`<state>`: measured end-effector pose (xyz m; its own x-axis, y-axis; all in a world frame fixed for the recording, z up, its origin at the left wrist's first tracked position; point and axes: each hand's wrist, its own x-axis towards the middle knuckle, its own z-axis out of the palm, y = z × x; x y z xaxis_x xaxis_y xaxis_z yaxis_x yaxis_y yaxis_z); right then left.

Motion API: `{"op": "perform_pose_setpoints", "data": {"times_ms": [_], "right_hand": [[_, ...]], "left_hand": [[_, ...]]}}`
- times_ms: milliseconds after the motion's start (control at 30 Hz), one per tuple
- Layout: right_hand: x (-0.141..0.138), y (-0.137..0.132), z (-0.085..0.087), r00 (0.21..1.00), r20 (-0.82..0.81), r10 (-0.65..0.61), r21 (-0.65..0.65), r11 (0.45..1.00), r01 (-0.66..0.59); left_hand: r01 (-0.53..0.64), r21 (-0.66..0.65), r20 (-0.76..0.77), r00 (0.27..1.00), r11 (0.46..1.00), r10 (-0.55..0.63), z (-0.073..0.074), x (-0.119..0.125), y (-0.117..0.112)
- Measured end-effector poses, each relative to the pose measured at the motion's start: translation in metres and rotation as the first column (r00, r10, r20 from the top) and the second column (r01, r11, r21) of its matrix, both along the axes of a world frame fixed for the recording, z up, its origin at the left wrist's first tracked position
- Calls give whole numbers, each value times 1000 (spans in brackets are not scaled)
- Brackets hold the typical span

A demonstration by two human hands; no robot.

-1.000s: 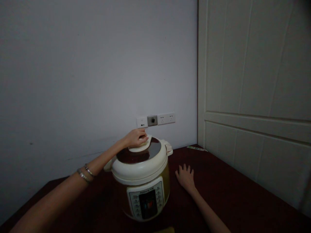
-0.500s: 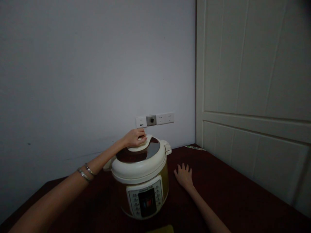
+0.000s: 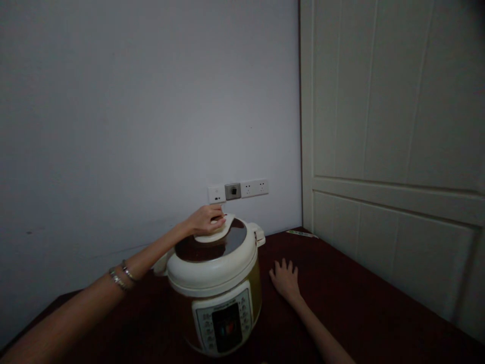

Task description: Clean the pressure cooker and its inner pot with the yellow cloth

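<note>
A white and gold electric pressure cooker stands upright on the dark red tabletop, its control panel facing me. The lid sits on the pot. My left hand, with bracelets at the wrist, is closed around something on top of the lid handle; fingers cover most of what they grip, likely part of the handle. To the right of the cooker, my right hand lies flat on the tabletop, fingers spread, holding nothing and apart from the cooker.
Behind the cooker, a row of wall sockets and a grey switch plate with a dark knob are set in the pale wall. A thin patterned strip lies at the back corner. A white panelled door borders the right side.
The view has shifted slightly, so the cooker and both hands appear a little lower and further left. My left hand keeps its grip; my right hand stays flat.
</note>
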<state>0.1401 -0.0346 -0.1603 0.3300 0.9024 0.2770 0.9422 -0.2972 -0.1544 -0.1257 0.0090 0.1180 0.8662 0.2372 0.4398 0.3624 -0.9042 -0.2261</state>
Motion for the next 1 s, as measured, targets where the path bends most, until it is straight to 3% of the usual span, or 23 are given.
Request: {"op": "perform_pose_setpoints", "data": {"times_ms": [333, 567, 733, 867, 1000], "right_hand": [[2, 5, -5, 1000, 0, -7, 9, 1000, 7], [2, 5, -4, 1000, -11, -4, 3, 1000, 4], [-1, -1, -1, 982, -189, 22, 27, 999, -18], [5, 0, 12, 904, -422, 64, 57, 997, -44], [23, 11, 50, 712, -650, 264, 211, 964, -164]], "left_hand": [[33, 4, -2, 999, 999, -33, 0, -1, 0], [-9, -40, 17, 1000, 999, 9, -1, 0, -2], [-78, -34, 18, 997, 996, 79, -3, -1, -5], [-135, -16, -12, 991, 991, 135, -2, -2, -6], [-182, -5, -59, 982, 983, 181, 0, 0, -10]]}}
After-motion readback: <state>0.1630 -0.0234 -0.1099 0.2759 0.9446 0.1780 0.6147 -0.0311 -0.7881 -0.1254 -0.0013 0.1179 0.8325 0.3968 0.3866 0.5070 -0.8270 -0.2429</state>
